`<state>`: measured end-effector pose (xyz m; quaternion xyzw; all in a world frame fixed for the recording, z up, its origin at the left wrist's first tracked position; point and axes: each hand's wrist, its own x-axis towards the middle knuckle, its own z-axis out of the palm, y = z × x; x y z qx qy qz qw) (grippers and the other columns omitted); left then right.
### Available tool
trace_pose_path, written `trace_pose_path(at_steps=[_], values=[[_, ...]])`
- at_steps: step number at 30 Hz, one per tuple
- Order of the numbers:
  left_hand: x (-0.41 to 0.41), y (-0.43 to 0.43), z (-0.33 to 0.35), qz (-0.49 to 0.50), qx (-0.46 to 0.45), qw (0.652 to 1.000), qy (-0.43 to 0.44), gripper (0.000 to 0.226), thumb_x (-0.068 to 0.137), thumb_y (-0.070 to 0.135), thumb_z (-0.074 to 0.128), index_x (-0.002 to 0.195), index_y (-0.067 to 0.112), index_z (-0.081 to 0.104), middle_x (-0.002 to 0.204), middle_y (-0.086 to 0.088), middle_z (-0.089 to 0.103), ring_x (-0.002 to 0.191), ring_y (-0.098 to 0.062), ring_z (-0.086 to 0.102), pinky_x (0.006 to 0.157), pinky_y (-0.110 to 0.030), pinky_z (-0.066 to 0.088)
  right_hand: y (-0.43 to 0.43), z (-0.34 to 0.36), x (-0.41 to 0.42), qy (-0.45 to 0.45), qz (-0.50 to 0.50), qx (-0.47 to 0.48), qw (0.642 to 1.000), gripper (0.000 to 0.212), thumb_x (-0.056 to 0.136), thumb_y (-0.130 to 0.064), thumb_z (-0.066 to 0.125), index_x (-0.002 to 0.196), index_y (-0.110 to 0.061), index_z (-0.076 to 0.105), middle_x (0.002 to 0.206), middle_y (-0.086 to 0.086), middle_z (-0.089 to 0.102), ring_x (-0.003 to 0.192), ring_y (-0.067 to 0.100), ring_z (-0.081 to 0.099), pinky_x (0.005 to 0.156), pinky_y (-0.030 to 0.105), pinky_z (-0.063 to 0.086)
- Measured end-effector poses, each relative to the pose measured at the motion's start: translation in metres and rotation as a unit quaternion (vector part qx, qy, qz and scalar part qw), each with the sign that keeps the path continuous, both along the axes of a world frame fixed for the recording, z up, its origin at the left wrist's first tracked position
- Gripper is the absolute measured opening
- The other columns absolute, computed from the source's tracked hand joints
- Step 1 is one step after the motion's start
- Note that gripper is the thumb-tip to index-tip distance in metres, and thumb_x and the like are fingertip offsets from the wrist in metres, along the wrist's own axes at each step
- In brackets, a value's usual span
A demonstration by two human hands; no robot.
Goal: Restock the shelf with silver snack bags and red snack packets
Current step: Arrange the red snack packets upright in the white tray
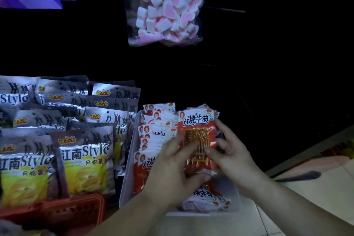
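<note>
Nearest: left hand (172,166) and right hand (231,151) each had a grip on one red snack packet (197,122), upright between them over a clear plastic bin (125,182) of matching packets. Silver snack bags (86,159) stood left in a red mesh basket (76,210). Glossy marshmallow bag (166,9) hung above.

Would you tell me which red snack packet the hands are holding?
The upright red packet at the right of the bin, gripped by the left hand and right hand; the rest sit lower.
</note>
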<state>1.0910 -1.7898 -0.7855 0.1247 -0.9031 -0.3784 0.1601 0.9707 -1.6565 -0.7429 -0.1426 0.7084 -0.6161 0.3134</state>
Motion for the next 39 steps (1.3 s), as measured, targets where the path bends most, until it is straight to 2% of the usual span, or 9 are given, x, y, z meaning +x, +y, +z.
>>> trace_pose_path(at_steps=[5,8,14,20,23,27,31,34,39], values=[[0.002,-0.004,-0.004,-0.046,0.088,0.995,-0.002,0.08,0.076,0.054,0.079,0.142,0.067,0.035,0.16,0.037,0.014,0.147,0.007,0.025,0.117,-0.025,0.038,-0.002,0.003,0.003,-0.013,0.023,-0.009,1.0,0.069,0.099,0.012,0.052,0.151,-0.032,0.043,0.121,0.005,0.075,0.116,0.02,0.07,0.096,0.04,0.058],[0.002,-0.004,0.007,-0.057,0.158,0.986,-0.022,0.078,0.08,0.042,0.084,0.143,0.06,0.043,0.151,0.044,0.024,0.139,0.018,0.029,0.11,-0.019,0.042,-0.003,0.004,0.002,-0.018,0.02,0.002,1.0,0.069,0.099,0.015,0.049,0.15,-0.032,0.046,0.118,0.002,0.075,0.11,0.015,0.072,0.087,0.032,0.06],[-0.009,0.001,0.032,0.093,0.439,0.893,0.031,0.042,0.091,0.026,0.075,0.128,0.038,0.059,0.109,0.016,0.073,0.1,0.002,0.07,0.086,-0.026,0.061,-0.006,0.01,0.014,-0.054,0.117,0.018,0.991,0.047,0.098,0.004,0.054,0.127,-0.029,0.071,0.115,-0.003,0.077,0.109,0.017,0.072,0.083,0.024,0.058],[-0.004,-0.012,0.032,0.071,0.472,0.879,0.015,0.028,0.099,0.005,0.062,0.117,0.025,0.069,0.106,0.003,0.077,0.101,-0.017,0.073,0.092,-0.04,0.06,-0.001,-0.001,0.001,0.046,-0.042,0.048,0.997,0.067,0.089,-0.01,0.077,0.14,-0.045,0.054,0.114,-0.001,0.068,0.097,0.019,0.072,0.075,0.028,0.062],[-0.004,-0.012,0.032,0.072,0.455,0.887,0.026,0.053,0.096,0.001,0.066,0.135,0.034,0.057,0.108,0.013,0.071,0.092,0.006,0.07,0.076,-0.02,0.06,-0.001,0.003,-0.009,0.016,-0.049,0.017,0.999,0.063,0.09,0.001,0.073,0.143,-0.029,0.056,0.1,0.022,0.068,0.096,0.035,0.072,0.079,0.055,0.063],[-0.005,-0.011,0.025,0.105,0.394,0.91,0.071,0.079,0.096,0.005,0.068,0.152,0.045,0.031,0.111,0.014,0.053,0.066,0.015,0.06,0.053,-0.007,0.047,-0.006,0.006,-0.002,0.017,-0.02,0.039,0.999,0.031,0.096,0.005,0.062,0.12,-0.014,0.067,0.097,0.029,0.067,0.091,0.043,0.07,0.073,0.055,0.063],[-0.008,-0.008,0.027,0.106,0.381,0.915,0.079,0.059,0.095,0.014,0.071,0.139,0.042,0.043,0.092,0.009,0.061,0.069,0.004,0.061,0.057,-0.011,0.047,-0.008,0.012,0.007,-0.063,-0.027,-0.028,0.997,0.015,0.1,-0.006,0.06,0.109,-0.006,0.073,0.097,0.013,0.079,0.08,0.018,0.076,0.06,0.026,0.058],[-0.011,-0.009,0.027,0.111,0.394,0.908,0.089,0.04,0.095,0.018,0.071,0.121,0.041,0.051,0.076,0.013,0.057,0.062,-0.002,0.056,0.056,-0.022,0.049,-0.011,0.008,0.007,-0.02,-0.05,-0.018,0.998,0.015,0.098,-0.005,0.064,0.112,-0.006,0.071,0.094,0.01,0.079,0.081,0.019,0.076,0.063,0.024,0.057],[-0.009,-0.006,0.024,0.094,0.37,0.92,0.092,0.055,0.098,0.008,0.066,0.139,0.039,0.05,0.078,0.017,0.056,0.053,-0.006,0.046,0.048,-0.019,0.037,-0.01,-0.001,-0.004,0.231,-0.094,0.086,0.964,0.037,0.086,-0.004,0.079,0.104,-0.031,0.061,0.093,0.001,0.067,0.072,0.002,0.064,0.065,0.014,0.051]])
